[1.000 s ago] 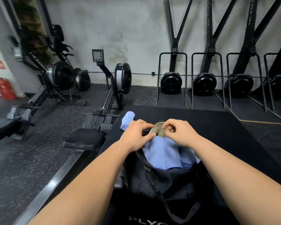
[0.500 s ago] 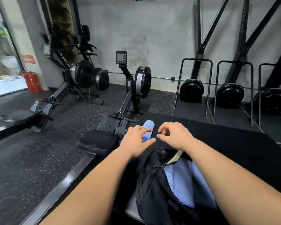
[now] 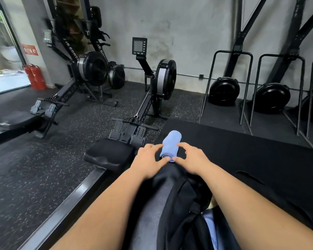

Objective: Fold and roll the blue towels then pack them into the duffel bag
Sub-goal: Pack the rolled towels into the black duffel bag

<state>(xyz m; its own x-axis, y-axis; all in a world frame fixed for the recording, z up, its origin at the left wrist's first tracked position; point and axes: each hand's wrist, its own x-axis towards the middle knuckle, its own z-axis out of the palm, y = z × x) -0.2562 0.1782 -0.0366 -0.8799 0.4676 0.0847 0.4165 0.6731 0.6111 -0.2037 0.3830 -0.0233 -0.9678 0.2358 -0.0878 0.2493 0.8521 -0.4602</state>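
Left hand [image 3: 148, 159] and right hand [image 3: 192, 157] are sitting further forward than half a second ago, off the mouth of the duffel bag [image 3: 170, 204] and onto the rolled blue towel [image 3: 172, 141].

Speckled rubber floor [image 3: 43, 168] is filling the left side, with a grey wall [image 3: 188, 33] running behind. Black surface [image 3: 251, 156] is stretching across the right and carrying the task's things. Two rowing machines are standing on the floor: near rower [image 3: 152, 98] just beside the surface's left edge, far rower [image 3: 74, 83] further left. Black flywheel units [image 3: 224, 91] in metal frames are lining the wall on the right. Red fire extinguishers [image 3: 34, 76] are standing far left by the glass.

Duffel bag is lying on the surface between the forearms, its long axis running away from the camera. Packed blue towels [image 3: 209, 224] are showing as a thin strip in its opening near the bottom edge.

Both hands are reaching past the bag's far end. Rolled blue towel is lying on the surface just beyond the bag, pointing away; cannot tell if it is touching the bag.

Fingers [image 3: 155, 146] of both hands are spreading wide and fairly straight. Left index is lying against the roll's left side and right index against its right side. Both thumb tips are touching its near end. Neither hand is wrapping round it.
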